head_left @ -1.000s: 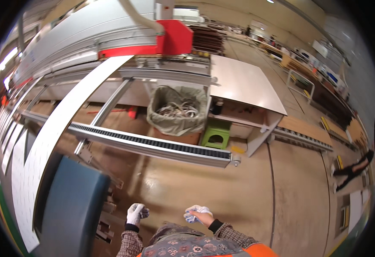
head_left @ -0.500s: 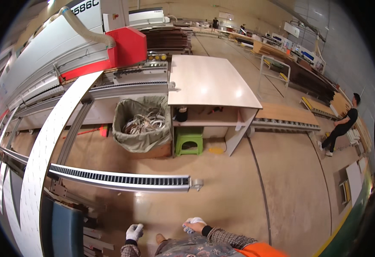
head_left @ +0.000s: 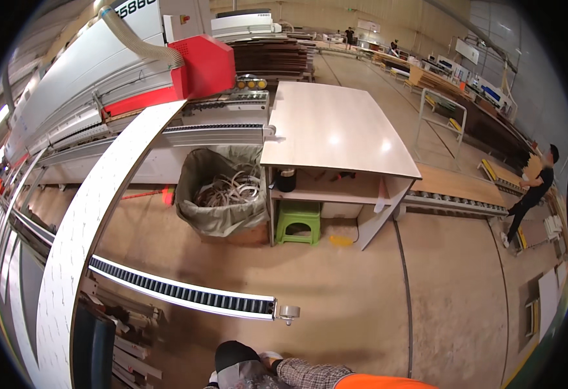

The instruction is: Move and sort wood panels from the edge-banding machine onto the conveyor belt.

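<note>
Workshop floor of bare concrete (head_left: 361, 305) fills my view. Nearest me, at the lower edge, my gloved right hand (head_left: 269, 357) peeks out beside a dark cap (head_left: 235, 360); I cannot tell whether its fingers are together or apart, and my left hand is hidden. Just ahead runs a roller rail (head_left: 186, 293), a long white panel (head_left: 96, 220) beside it. Farther off stand a scrap bin (head_left: 222, 191), a green stool (head_left: 298, 220) and a pale table (head_left: 336, 126).
</note>
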The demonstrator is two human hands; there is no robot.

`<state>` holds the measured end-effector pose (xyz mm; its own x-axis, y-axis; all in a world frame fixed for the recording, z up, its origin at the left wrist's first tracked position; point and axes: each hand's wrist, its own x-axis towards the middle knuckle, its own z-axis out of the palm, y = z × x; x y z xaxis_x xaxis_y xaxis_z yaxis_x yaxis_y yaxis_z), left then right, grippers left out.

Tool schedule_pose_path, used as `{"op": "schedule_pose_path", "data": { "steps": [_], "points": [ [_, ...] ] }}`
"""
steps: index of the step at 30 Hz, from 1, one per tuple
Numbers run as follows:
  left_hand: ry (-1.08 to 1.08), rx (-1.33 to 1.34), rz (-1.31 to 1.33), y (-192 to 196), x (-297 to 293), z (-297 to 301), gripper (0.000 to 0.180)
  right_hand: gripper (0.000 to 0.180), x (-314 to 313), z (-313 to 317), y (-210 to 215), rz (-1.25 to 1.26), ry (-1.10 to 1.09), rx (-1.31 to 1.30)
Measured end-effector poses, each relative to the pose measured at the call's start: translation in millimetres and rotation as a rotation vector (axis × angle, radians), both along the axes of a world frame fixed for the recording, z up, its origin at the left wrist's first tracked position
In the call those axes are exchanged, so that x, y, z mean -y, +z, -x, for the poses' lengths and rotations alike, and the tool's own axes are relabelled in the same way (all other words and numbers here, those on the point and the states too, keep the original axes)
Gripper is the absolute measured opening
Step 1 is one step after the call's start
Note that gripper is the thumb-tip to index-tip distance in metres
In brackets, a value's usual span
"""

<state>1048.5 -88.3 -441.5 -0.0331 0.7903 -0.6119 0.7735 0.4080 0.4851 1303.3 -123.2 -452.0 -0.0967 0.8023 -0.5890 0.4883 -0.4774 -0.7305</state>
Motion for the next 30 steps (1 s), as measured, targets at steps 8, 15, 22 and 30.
{"op": "schedule_pose_path", "data": {
  "steps": [8,15,22,30],
  "points": [
    [-0.087,0.042,0.010,-37,8,-9,0.033,0.030,-3,-7,-43,0.123,0.190,-0.082],
    [-0.067,0.164,-0.211,-73,20,56,0.026,0.026,-60,18,-6,-0.185,0.466,0.168],
    [0.363,0.450,-0.029,41,21,34,0.022,0.024,-22,48,50,0.020,0.410,-0.077],
    [0.443,1.223,-0.381,183,-111,-23,0.069,0.023,-75,73,151,-0.238,0.547,-0.091]
  ]
}}
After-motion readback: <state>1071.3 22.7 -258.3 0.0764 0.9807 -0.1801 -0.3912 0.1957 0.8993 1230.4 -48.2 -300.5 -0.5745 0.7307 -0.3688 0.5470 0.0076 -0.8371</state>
